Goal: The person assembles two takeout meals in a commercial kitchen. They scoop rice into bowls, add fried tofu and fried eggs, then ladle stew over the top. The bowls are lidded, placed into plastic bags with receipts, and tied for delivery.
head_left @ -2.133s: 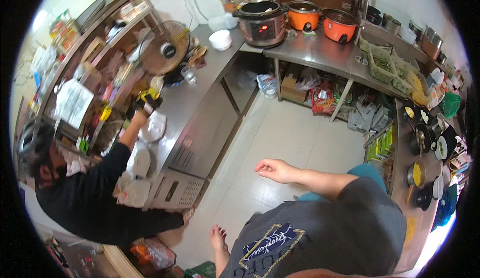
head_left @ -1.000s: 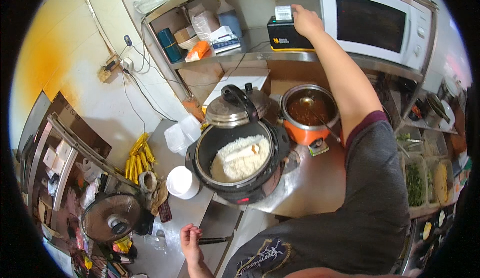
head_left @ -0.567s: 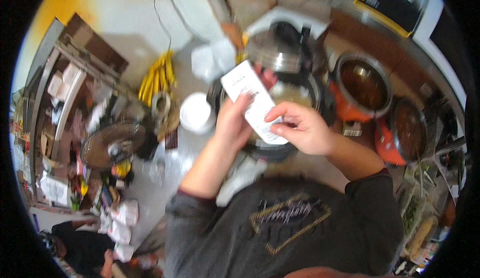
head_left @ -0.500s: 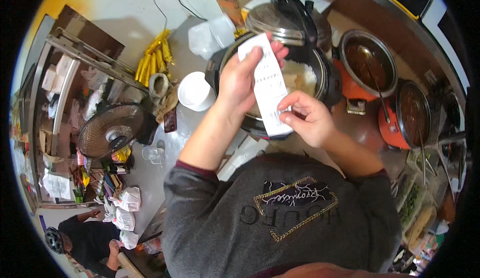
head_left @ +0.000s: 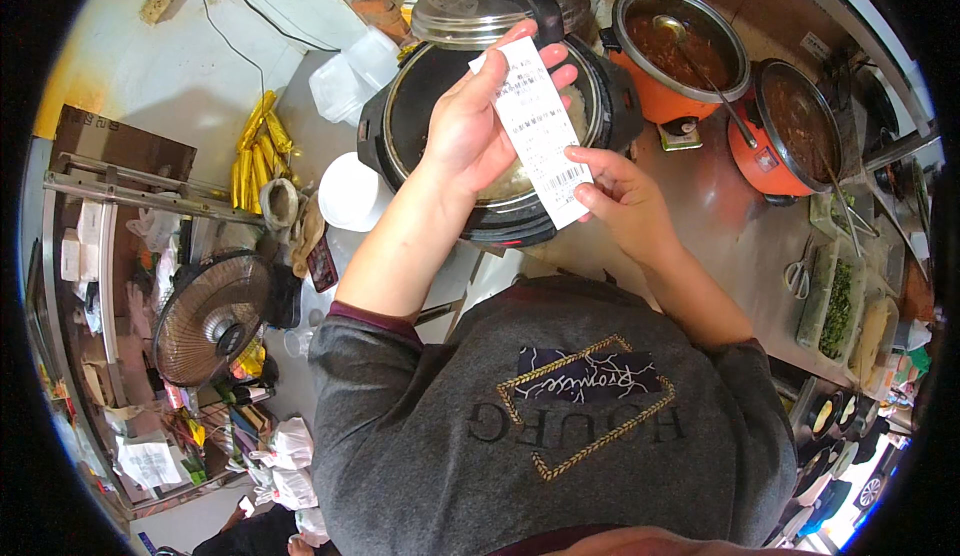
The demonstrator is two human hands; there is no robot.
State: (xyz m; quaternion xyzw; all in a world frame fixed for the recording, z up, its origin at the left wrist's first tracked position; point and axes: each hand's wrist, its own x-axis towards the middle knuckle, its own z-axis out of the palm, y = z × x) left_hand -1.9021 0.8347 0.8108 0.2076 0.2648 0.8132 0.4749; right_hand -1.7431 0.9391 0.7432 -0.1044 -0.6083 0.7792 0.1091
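Observation:
A long white printed receipt [head_left: 540,131] is stretched between my two hands. My left hand [head_left: 470,131] has its thumb on the upper part of the slip, with the fingers behind it. At the lower right edge my right hand [head_left: 630,201] pinches the paper between thumb and fingers. Below the slip stands a large black electric cooker [head_left: 385,141] with its hinged lid [head_left: 490,6] raised. Pale rice [head_left: 500,186] shows inside, partly covered by my hands and the receipt.
Right of the cooker are two orange pots [head_left: 670,106] [head_left: 755,161] of reddish-brown food, with a ladle [head_left: 700,61]. Scissors [head_left: 797,276] lie near a tub of chopped greens [head_left: 835,306]. At left are a white tub [head_left: 352,193], yellow packets [head_left: 262,151] and a fan [head_left: 210,321].
The view has shifted, so the cooker and pots appear farther up and left. The receipt stays in both hands, now tilted more. The person at lower left has mostly left the picture.

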